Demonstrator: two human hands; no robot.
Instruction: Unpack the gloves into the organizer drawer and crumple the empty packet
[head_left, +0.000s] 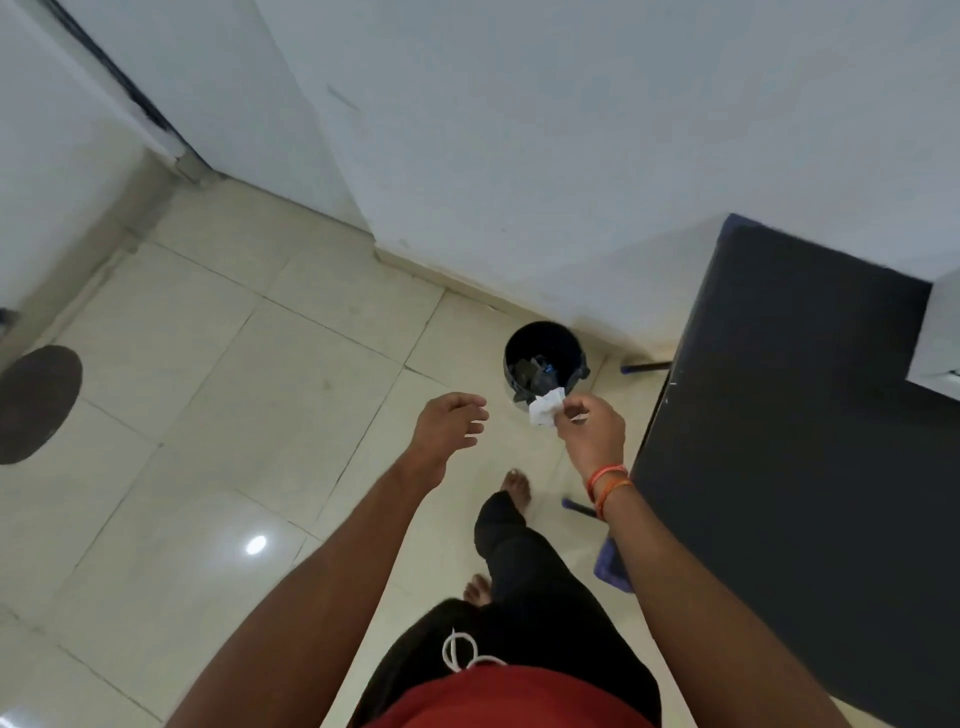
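Note:
A crumpled white packet (545, 408) is pinched in the fingertips of my right hand (589, 428), which wears orange thread bands at the wrist. The packet hangs just at the near rim of a small black waste bin (543, 340) on the floor. My left hand (449, 423) hovers to the left of the bin, fingers loosely apart and holding nothing. No gloves and no organizer drawer are in view.
A dark tabletop (789, 467) stands close on the right with blue legs beneath it. White walls meet in a corner behind the bin. Beige floor tiles (208, 415) spread to the left, with a dark round mat (36, 402) at the far left. My bare feet are below the hands.

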